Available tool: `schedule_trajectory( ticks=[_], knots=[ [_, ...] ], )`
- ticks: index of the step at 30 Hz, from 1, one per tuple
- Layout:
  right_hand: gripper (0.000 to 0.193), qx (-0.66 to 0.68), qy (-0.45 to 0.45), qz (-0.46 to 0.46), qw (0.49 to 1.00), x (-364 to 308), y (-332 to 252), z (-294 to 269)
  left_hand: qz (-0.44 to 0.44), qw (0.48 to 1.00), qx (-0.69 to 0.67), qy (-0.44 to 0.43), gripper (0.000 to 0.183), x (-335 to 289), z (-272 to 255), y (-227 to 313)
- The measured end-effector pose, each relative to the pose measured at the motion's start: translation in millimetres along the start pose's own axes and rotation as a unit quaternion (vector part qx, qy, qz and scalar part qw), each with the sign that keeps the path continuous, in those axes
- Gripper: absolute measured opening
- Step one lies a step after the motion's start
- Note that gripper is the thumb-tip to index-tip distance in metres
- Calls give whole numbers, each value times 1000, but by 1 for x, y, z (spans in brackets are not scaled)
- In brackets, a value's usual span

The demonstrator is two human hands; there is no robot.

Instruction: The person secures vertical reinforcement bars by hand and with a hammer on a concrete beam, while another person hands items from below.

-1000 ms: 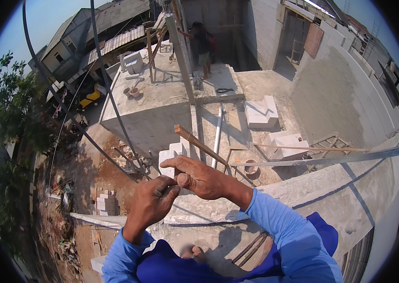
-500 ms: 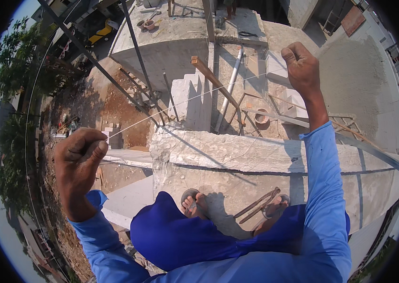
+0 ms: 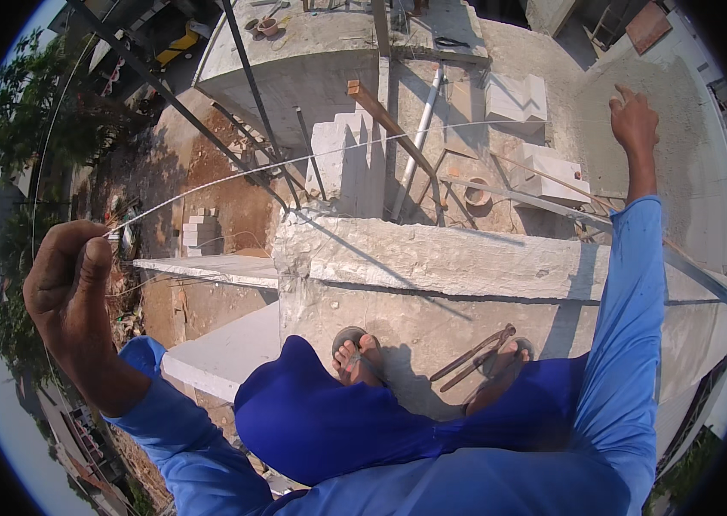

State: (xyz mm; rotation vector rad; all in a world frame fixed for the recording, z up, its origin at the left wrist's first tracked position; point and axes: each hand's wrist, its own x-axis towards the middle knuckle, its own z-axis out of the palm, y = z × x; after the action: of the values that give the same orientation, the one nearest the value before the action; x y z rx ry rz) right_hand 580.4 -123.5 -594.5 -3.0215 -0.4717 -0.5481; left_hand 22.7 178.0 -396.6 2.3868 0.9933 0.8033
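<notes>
A thin white string point(image 3: 234, 176) spans the space in front of me in a slightly sagging arc. My left hand point(image 3: 75, 284), at the far left, pinches one end between thumb and bent forefinger. Out at the upper right, my right hand point(image 3: 636, 127) reaches forward with its forefinger extended and other fingers curled. The string grows faint there and meets that hand, which appears to keep it under the curled fingers. Below the string lies a rough concrete wall top point(image 3: 432, 254). Rusty pincers point(image 3: 472, 357) rest by my sandalled feet.
A wooden post point(image 3: 398, 133) and a white pipe point(image 3: 419, 142) lean beyond the wall, beside stacked white blocks point(image 3: 346, 163). Dark metal bars point(image 3: 251, 95) slant upward at left. More pale blocks point(image 3: 514, 99) and a clay-coloured pot point(image 3: 477, 193) lie beyond. The ledge drops off at left.
Both hands have spread apart, the left going left, the right going right and down. The right forefinger has straightened from a fist. More string now shows between them.
</notes>
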Motion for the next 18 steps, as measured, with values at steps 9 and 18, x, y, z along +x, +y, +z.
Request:
schedule_trajectory(
  ticks=[9,18],
  knots=[
    [65,663,-258,-398,580,-181,-226,-135,133,971,-87,-177,10,7,146,21],
    [42,625,-317,-383,602,-181,-219,-123,71,978,-129,-144,8,-8,139,-10]
  ],
)
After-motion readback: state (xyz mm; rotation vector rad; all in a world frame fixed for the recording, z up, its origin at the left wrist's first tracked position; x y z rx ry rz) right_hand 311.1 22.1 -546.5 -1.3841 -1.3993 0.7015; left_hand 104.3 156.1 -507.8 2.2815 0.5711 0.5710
